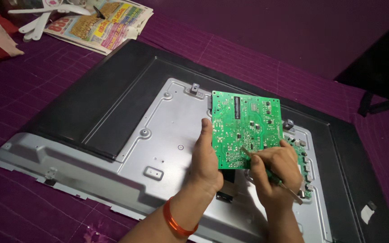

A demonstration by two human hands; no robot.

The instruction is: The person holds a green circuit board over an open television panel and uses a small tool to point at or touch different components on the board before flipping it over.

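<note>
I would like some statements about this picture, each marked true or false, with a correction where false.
1. The left hand holds a green circuit board by its edge. True.
2. The right hand is empty. False: it holds a thin tool whose tip touches the board.
3. An orange bangle is on the left wrist. True.
4. The metal panel lies on a white cloth. False: the cloth is purple.
5. A newspaper lies at the upper left. True.
</note>
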